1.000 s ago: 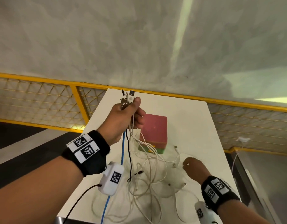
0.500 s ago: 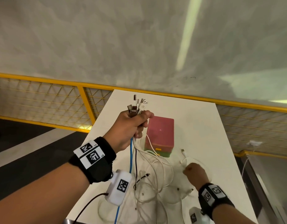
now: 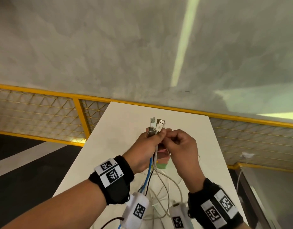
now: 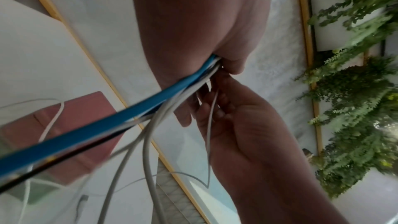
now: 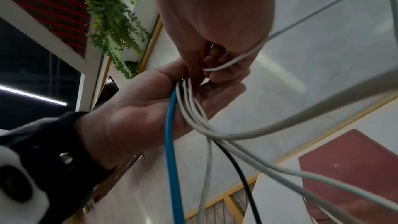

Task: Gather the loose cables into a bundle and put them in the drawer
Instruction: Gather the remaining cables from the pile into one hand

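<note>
The white table (image 3: 192,146) serves as the landmark here. Left of it and behind it runs a yellow mesh railing (image 3: 79,113), and behind that rises a grey wall (image 3: 109,47).

Above the table's middle, the left hand (image 3: 145,151) is raised with its fingers clenched around a bunch of cables (image 3: 153,156) just below their plugs. Several USB plugs (image 3: 156,124) stick up out of the top of the fist, white and metal ends side by side. In the left wrist view the blue cable (image 4: 103,125) leaves the bottom of the fist along with a black one and a number of white ones; in the right wrist view the same blue cable (image 5: 171,142) and white strands run down across the left palm (image 5: 137,117).

From the fist the cables hang down toward the table, where white loops (image 3: 165,187) lie spread on its near part.

Just right of the left hand, touching it, the right hand (image 3: 182,147) has its fingers curled and pinches one thin white cable (image 5: 237,59) against the bunch; that strand loops away from its fingertips in the right wrist view.

Behind the two hands, on the table, stands a small pink drawer box (image 5: 349,168) with a green base, mostly hidden in the head view. Whether its drawer is open cannot be told.

On both wrists sit black bands with printed markers (image 3: 111,172).
</note>
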A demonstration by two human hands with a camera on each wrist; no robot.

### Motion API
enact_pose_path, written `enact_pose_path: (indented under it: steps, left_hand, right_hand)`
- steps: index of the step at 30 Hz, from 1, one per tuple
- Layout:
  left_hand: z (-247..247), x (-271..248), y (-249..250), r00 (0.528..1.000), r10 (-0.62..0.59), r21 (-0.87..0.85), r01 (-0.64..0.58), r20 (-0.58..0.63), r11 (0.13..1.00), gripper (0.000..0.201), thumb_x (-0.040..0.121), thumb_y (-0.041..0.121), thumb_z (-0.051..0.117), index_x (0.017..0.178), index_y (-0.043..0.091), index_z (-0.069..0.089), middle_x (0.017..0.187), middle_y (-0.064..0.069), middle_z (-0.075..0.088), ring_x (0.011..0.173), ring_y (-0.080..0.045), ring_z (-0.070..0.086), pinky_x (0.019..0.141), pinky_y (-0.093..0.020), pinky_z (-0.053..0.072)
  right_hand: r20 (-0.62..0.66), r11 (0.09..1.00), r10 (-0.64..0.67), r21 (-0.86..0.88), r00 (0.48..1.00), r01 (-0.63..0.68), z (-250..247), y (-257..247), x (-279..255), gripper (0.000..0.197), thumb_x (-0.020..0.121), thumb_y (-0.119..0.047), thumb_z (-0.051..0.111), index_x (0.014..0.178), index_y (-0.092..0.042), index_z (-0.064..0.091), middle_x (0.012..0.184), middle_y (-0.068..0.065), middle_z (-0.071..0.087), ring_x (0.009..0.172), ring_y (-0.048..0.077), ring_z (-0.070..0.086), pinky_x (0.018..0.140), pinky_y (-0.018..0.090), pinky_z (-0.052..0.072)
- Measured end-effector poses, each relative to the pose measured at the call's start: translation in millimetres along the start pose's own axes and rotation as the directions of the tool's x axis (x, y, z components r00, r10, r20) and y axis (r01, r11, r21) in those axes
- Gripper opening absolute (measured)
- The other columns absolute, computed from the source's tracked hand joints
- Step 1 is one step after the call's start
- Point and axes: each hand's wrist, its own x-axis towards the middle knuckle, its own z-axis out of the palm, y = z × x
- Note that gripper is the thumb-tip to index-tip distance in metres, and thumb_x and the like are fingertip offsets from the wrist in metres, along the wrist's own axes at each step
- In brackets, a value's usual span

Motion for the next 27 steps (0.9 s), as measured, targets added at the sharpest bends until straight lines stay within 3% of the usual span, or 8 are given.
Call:
enact_pose_path:
  steps: [6, 8, 10, 13, 16, 18, 21, 27]
  left_hand:
    - [-5.0, -5.8, 3.4, 0.999, 0.035, -0.125, -0.036, -0.009, 0.991, 0.031, 0.101, 0.021, 0.05, 0.115, 0.0, 0.067, 0.113, -0.023, 0.071, 0.098, -0.03, 0.071, 0.081, -0.041, 0.059]
    - [-10.0, -5.3, 8.2, 0.996, 0.067, -0.171, -0.077, -0.064, 0.982, 0.028, 0.101, 0.021, 0.049, 0.105, 0.001, 0.069, 0.108, -0.019, 0.073, 0.094, -0.027, 0.072, 0.081, -0.04, 0.059]
    - [-16.6, -4.1, 15.9, 0.987, 0.108, -0.207, -0.13, -0.116, 0.97, 0.025, 0.1, 0.023, 0.05, 0.095, 0.008, 0.069, 0.102, -0.014, 0.074, 0.098, -0.027, 0.072, 0.082, -0.038, 0.058]
    - [-23.9, -4.0, 23.9, 0.976, 0.155, -0.192, -0.183, -0.154, 0.964, 0.025, 0.1, 0.025, 0.048, 0.09, 0.01, 0.066, 0.084, -0.01, 0.074, 0.091, -0.029, 0.074, 0.088, -0.044, 0.056]
    - [-15.3, -9.3, 21.9, 0.981, 0.151, -0.145, -0.167, -0.121, 0.975, 0.025, 0.101, 0.023, 0.048, 0.091, 0.007, 0.064, 0.067, -0.008, 0.068, 0.074, -0.028, 0.074, 0.09, -0.05, 0.056]
    - [-8.4, -14.4, 17.1, 0.99, 0.119, -0.111, -0.127, -0.081, 0.986, 0.026, 0.102, 0.023, 0.048, 0.091, 0.005, 0.064, 0.06, -0.006, 0.061, 0.061, -0.024, 0.069, 0.079, -0.048, 0.059]
    - [-16.5, -20.3, 8.4, 1.0, -0.011, 0.097, 0.013, -0.015, 0.995, 0.025, 0.101, 0.025, 0.051, 0.09, 0.006, 0.063, 0.056, -0.003, 0.047, 0.044, -0.015, 0.049, 0.05, -0.029, 0.049]
    - [-91.1, -33.8, -19.4, 0.922, -0.383, 0.643, 0.326, -0.055, 0.693, 0.021, 0.095, 0.028, 0.059, 0.089, 0.009, 0.063, 0.061, -0.001, 0.049, 0.041, -0.011, 0.033, 0.04, -0.022, 0.028]
  right_hand:
    - [0.175, 0.953, -0.116, -0.256, 0.978, 0.159, -0.6, -6.4, -7.0, 0.027, 0.083, -0.005, 0.068, 0.087, -0.031, 0.073, 0.092, -0.011, 0.07, 0.082, -0.006, 0.064, 0.069, 0.004, 0.044]
    - [0.107, 0.938, -0.157, -0.296, 0.982, 0.182, -9.8, -4.4, -9.8, 0.018, 0.085, -0.012, 0.069, 0.074, -0.027, 0.07, 0.082, -0.011, 0.068, 0.076, 0.001, 0.062, 0.066, 0.009, 0.043]
    - [-0.054, 0.942, -0.084, -0.33, 0.995, 0.062, -27.5, 9.3, -9.0, 0.03, 0.09, -0.025, 0.065, 0.064, -0.011, 0.061, 0.066, -0.002, 0.064, 0.061, 0.012, 0.055, 0.057, 0.021, 0.04]
    - [-0.07, 0.867, 0.349, -0.354, 0.935, -0.35, -48.0, 32.9, -10.3, 0.054, 0.093, -0.054, 0.049, 0.069, -0.009, 0.068, 0.066, 0.002, 0.067, 0.064, 0.019, 0.056, 0.061, 0.029, 0.039]
    - [0.135, 0.724, 0.686, -0.025, 0.715, -0.69, -40.6, 53.3, -10.7, 0.05, 0.091, -0.059, 0.05, 0.088, -0.013, 0.067, 0.074, 0.005, 0.064, 0.068, 0.019, 0.054, 0.063, 0.031, 0.038]
    - [0.207, 0.534, 0.722, 0.44, 0.66, -0.722, -34.4, 57.7, -1.2, 0.027, 0.092, -0.037, 0.059, 0.093, -0.009, 0.058, 0.073, 0.009, 0.06, 0.069, 0.021, 0.057, 0.061, 0.032, 0.046]
    - [0.242, 0.316, 0.69, 0.747, 0.682, -0.585, -37.3, 53.3, 17.4, 0.01, 0.09, -0.013, 0.055, 0.086, -0.005, 0.055, 0.072, 0.006, 0.057, 0.071, 0.019, 0.059, 0.056, 0.028, 0.057]
    - [0.223, 0.29, 0.629, 0.821, 0.744, -0.491, -66.2, 34.9, 38.8, 0.021, 0.098, -0.014, 0.046, 0.082, -0.009, 0.059, 0.075, 0.001, 0.066, 0.063, 0.015, 0.073, 0.076, 0.032, 0.048]
